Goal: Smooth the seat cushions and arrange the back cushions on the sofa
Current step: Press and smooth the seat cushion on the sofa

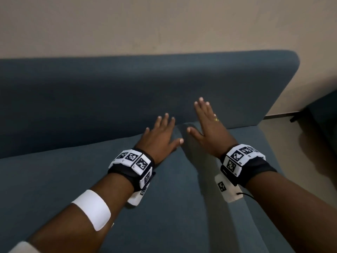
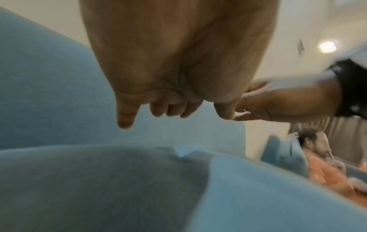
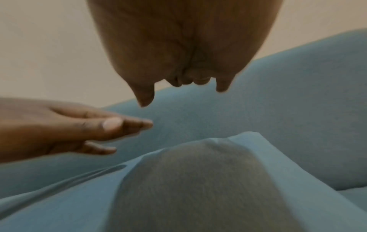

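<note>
The blue-grey sofa has one long back cushion standing upright against the wall. In front of it lie a left seat cushion and a right seat cushion. My left hand and right hand are side by side at the seam between the seats, close to the back cushion. Both are flat with straight, spread fingers and hold nothing. In the wrist views the left palm and right palm hover just above the seat fabric, which is shadowed beneath them.
A beige wall rises behind the sofa. The sofa ends without an armrest on the right, beside pale floor and dark furniture. A person in orange sits on another blue sofa to the right.
</note>
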The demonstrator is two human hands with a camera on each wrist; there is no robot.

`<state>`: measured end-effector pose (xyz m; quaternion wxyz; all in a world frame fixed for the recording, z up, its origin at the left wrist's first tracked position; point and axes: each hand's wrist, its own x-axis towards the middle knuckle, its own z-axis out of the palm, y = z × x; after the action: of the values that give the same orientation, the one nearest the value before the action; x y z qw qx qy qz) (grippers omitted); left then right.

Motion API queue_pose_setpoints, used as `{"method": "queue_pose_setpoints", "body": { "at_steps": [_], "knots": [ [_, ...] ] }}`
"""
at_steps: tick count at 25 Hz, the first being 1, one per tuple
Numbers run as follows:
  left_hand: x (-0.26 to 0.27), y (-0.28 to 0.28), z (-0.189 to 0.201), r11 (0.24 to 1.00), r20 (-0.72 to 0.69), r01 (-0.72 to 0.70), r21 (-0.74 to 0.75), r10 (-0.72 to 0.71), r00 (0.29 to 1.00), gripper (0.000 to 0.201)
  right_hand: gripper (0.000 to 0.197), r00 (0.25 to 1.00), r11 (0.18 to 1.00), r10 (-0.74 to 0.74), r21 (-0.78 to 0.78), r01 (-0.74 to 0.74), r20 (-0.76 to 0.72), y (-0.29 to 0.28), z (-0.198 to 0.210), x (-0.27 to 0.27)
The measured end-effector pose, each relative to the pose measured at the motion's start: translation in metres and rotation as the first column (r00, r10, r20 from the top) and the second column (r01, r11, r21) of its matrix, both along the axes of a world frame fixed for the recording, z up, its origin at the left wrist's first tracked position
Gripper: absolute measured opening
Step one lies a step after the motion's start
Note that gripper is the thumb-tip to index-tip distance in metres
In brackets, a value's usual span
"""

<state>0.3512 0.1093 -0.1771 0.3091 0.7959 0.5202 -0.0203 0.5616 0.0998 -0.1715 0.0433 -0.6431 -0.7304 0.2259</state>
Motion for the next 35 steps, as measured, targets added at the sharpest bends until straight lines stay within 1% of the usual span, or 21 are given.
{"method": "queue_pose_setpoints", "body": {
  "at_steps": [1,2,4,5,7,9,10,12,13,15,16,18,19,20,23,24,26,27,30,31,35],
  "knots": [
    [0.011,0.0,0.001,0.998,0.038,-0.057,0.034,0.056,0.998,0.081,0.082,1.0,0.999,-0.005,-0.035,0.004,-0.015,-0.002,-0.001,0.006],
    [0.022,-0.003,0.001,1.0,0.02,-0.002,0.023,0.001,1.0,0.081,0.082,0.998,0.985,0.047,-0.167,-0.04,0.036,-0.005,-0.007,0.011],
    [0.032,-0.016,-0.003,0.955,-0.227,0.269,-0.128,-0.292,0.929,0.08,0.086,0.982,0.912,0.149,-0.401,-0.092,0.114,-0.02,-0.015,0.025],
    [0.034,-0.016,-0.002,0.946,-0.208,0.29,-0.142,-0.315,0.926,0.079,0.087,0.992,0.93,0.108,-0.359,-0.078,0.065,-0.023,-0.012,0.033],
    [0.039,-0.011,0.018,0.992,0.021,0.122,0.03,-0.123,0.992,0.076,0.086,0.99,0.998,-0.058,-0.003,0.058,-0.126,-0.032,0.002,0.042],
    [0.051,-0.023,0.026,0.996,0.151,-0.043,0.08,0.03,0.988,0.079,0.084,0.977,0.997,-0.074,0.007,0.077,-0.199,-0.048,0.006,0.044],
    [0.058,-0.036,0.024,0.998,0.09,0.052,0.046,-0.056,0.994,0.081,0.088,0.992,0.991,0.005,-0.132,-0.022,-0.123,-0.062,-0.002,0.042],
    [0.065,-0.07,0.01,0.944,-0.207,0.31,-0.112,-0.327,0.922,0.088,0.09,0.987,0.931,0.159,-0.337,-0.142,0.025,-0.089,-0.012,0.048],
    [0.061,-0.076,0.005,0.942,-0.205,0.324,-0.087,-0.336,0.92,0.088,0.085,0.995,0.964,0.097,-0.249,-0.098,-0.015,-0.094,-0.014,0.053],
    [0.055,-0.088,0.016,0.991,0.008,0.061,0.116,-0.062,0.998,0.085,0.079,0.98,0.995,-0.088,0.023,0.094,-0.179,-0.109,-0.001,0.055],
    [0.053,-0.099,0.019,0.987,0.018,-0.007,0.16,0.004,1.0,0.084,0.078,0.978,0.998,-0.047,0.024,0.053,-0.203,-0.118,0.005,0.052],
    [0.052,-0.132,0.015,0.979,-0.16,0.181,0.098,-0.164,0.973,0.087,0.085,0.98,0.954,0.192,-0.221,-0.201,-0.06,-0.146,-0.004,0.045],
    [0.05,-0.146,0.009,0.948,-0.296,0.315,0.038,-0.29,0.91,0.089,0.091,0.96,0.911,0.278,-0.323,-0.256,0.024,-0.16,-0.009,0.043],
    [0.049,-0.148,0.007,0.937,-0.33,0.35,0.023,-0.323,0.887,0.089,0.092,0.964,0.923,0.265,-0.292,-0.249,0.019,-0.163,-0.01,0.043],
    [0.056,-0.153,0.024,0.98,-0.099,0.052,0.193,-0.033,0.995,0.084,0.079,0.988,0.999,-0.05,0.008,0.051,-0.149,-0.171,0.0,0.044],
    [0.058,-0.168,0.024,0.977,-0.091,-0.001,0.213,0.02,0.996,0.084,0.079,0.99,1.0,-0.023,-0.014,0.021,-0.141,-0.179,0.002,0.039],
    [0.059,-0.204,0.013,0.984,-0.262,0.117,0.136,-0.078,0.962,0.088,0.087,0.987,0.974,0.154,-0.174,-0.146,0.033,-0.205,-0.017,0.038],
    [0.057,-0.217,0.007,0.982,-0.31,0.164,0.093,-0.128,0.942,0.09,0.088,0.987,0.963,0.156,-0.226,-0.146,0.027,-0.214,-0.019,0.039],
    [0.06,-0.227,0.014,0.965,-0.124,-0.028,0.261,0.062,0.99,0.085,0.084,0.986,0.994,-0.092,0.042,0.099,-0.142,-0.227,-0.009,0.051],
    [0.061,-0.234,0.015,0.953,-0.098,-0.083,0.291,0.116,0.988,0.084,0.082,0.981,0.993,-0.105,0.04,0.113,-0.162,-0.236,-0.008,0.051],
    [0.051,-0.279,-0.016,0.972,-0.212,-0.022,0.234,0.073,0.975,0.094,0.101,0.991,0.977,0.125,-0.166,-0.131,-0.048,-0.28,-0.035,0.051]
  ]
}}
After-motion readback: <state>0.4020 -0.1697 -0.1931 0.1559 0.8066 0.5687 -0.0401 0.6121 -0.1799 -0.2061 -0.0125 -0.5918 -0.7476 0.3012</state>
